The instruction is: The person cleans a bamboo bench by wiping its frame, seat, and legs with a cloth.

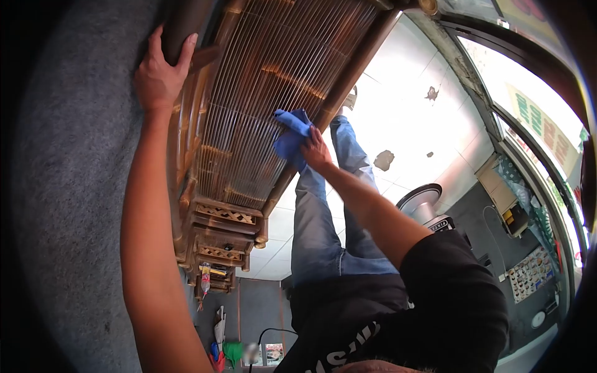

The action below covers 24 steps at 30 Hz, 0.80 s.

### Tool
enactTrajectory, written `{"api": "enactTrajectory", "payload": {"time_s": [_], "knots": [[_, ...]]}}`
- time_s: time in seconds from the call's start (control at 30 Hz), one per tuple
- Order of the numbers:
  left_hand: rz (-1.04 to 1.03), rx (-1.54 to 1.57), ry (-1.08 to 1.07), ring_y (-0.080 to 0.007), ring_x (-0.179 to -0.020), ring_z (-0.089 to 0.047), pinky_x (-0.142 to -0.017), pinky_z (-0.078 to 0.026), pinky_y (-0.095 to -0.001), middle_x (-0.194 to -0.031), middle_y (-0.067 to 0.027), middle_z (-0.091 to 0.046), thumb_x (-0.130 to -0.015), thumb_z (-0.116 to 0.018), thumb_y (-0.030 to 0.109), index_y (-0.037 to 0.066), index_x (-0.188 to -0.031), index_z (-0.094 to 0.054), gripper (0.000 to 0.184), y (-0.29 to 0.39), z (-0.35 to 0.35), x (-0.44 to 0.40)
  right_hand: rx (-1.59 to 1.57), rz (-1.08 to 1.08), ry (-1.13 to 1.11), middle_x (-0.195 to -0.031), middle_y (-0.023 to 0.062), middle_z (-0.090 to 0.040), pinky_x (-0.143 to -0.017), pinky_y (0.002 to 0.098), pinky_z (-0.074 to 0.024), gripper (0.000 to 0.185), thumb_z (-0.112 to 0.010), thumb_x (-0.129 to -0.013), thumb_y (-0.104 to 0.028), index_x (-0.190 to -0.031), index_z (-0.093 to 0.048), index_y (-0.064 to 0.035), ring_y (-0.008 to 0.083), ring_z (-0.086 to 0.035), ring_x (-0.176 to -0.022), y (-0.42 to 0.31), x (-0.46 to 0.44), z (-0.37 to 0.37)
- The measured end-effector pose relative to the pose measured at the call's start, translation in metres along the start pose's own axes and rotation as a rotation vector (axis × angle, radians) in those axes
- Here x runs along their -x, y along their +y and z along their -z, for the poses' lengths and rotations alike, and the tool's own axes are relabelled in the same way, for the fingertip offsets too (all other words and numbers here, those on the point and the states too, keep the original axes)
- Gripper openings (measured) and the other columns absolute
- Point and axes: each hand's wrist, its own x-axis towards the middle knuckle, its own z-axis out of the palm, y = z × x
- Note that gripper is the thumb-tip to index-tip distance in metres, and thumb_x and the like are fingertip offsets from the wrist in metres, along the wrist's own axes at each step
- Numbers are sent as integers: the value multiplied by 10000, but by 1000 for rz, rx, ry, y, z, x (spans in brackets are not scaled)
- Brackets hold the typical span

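A bamboo bench (pixel 249 93) with a slatted, glossy brown seat runs through the upper middle of the view. My left hand (pixel 163 78) is closed around a thick dark bamboo rail (pixel 185 28) at the bench's back, thumb on one side and fingers on the other. In my right hand (pixel 316 150) is a bunched blue cloth (pixel 292 133), held over the front part of the seat near the thick front pole (pixel 348 78). Part of the cloth hangs down by my knee. My right fingers are partly hidden.
A grey wall (pixel 74 186) rises close on the left. Smaller bamboo furniture (pixel 224 230) stands beyond the bench's end, a bottle (pixel 205 280) near it. My legs (pixel 317 230) are beside the bench on pale, chipped tiles (pixel 398 112). A round fan-like object (pixel 423 202) and glass doors (pixel 528 137) are at right.
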Motion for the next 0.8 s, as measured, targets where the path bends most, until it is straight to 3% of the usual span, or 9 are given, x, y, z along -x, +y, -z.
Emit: {"api": "enactTrajectory", "payload": {"time_s": [0.13,0.23,0.33,0.37,0.43,0.53,0.6,0.67,0.8], "knots": [[-30,54,40,-409,-852,-736,-690,-600,-482,-961,-175,-764,-895,-671,634,137,-1292,-618,638,-4,-4,-2,374,671,-573,-1406,152,-589,-1256,435,-266,382,-571,-999,-315,-1318,-644,-118,341,-445,-1410,49,-65,137],[-4,44,13,-431,-894,-724,-724,-591,-483,-994,-194,-757,-900,-671,629,156,-1301,-623,622,-4,-2,1,71,537,-236,-1478,115,-519,-1204,441,-369,457,-593,-983,-188,-1430,-531,-116,264,-477,-1383,171,-133,166],[29,66,-19,-429,-898,-724,-733,-589,-484,-1003,-193,-757,-898,-664,642,153,-1300,-624,635,-1,1,1,745,579,-218,-1515,104,-515,-1205,507,-361,578,-640,-892,-87,-1434,-551,-267,268,-448,-1426,201,-180,319],[23,65,-14,-428,-900,-725,-736,-589,-484,-1007,-192,-758,-898,-662,644,152,-1299,-624,636,-2,1,1,778,487,-14,-1341,16,-658,-1253,496,-225,301,-618,-891,-224,-1178,-704,-254,216,-463,-1417,210,-186,345],[7,52,7,-425,-902,-726,-740,-588,-483,-1008,-189,-758,-898,-660,647,152,-1297,-626,637,0,1,0,467,-153,21,-1313,112,-667,-1259,467,-200,348,-441,-1000,-239,-1276,-653,-227,228,-468,-1418,237,-215,365],[-20,19,30,-419,-900,-729,-741,-589,-480,-1000,-184,-761,-895,-663,647,152,-1293,-628,635,1,1,0,489,-383,399,-1206,201,-701,-1106,516,-423,373,-533,-970,-238,-1300,-669,-130,364,-663,-1147,222,-243,365],[-23,21,37,-414,-895,-732,-739,-589,-477,-993,-179,-762,-893,-665,649,153,-1292,-627,637,0,1,0,184,-615,379,-1338,190,-648,-1240,551,-212,383,-513,-981,-254,-1324,-658,-165,347,-556,-1332,246,-287,284],[-3,20,19,-414,-896,-733,-744,-592,-479,-996,-176,-763,-890,-666,651,157,-1297,-624,641,1,2,1,165,-510,511,-1359,175,-624,-1196,666,-211,588,-538,-912,-282,-1498,-498,-276,599,-333,-1408,179,-266,255],[-30,24,43,-417,-901,-732,-750,-594,-482,-1004,-178,-762,-890,-665,651,164,-1298,-622,638,0,-1,-1,-49,-369,604,-1610,200,-366,-1216,649,-209,751,-590,-835,-85,-1546,-444,-275,582,-273,-1450,27,-188,174]]}}
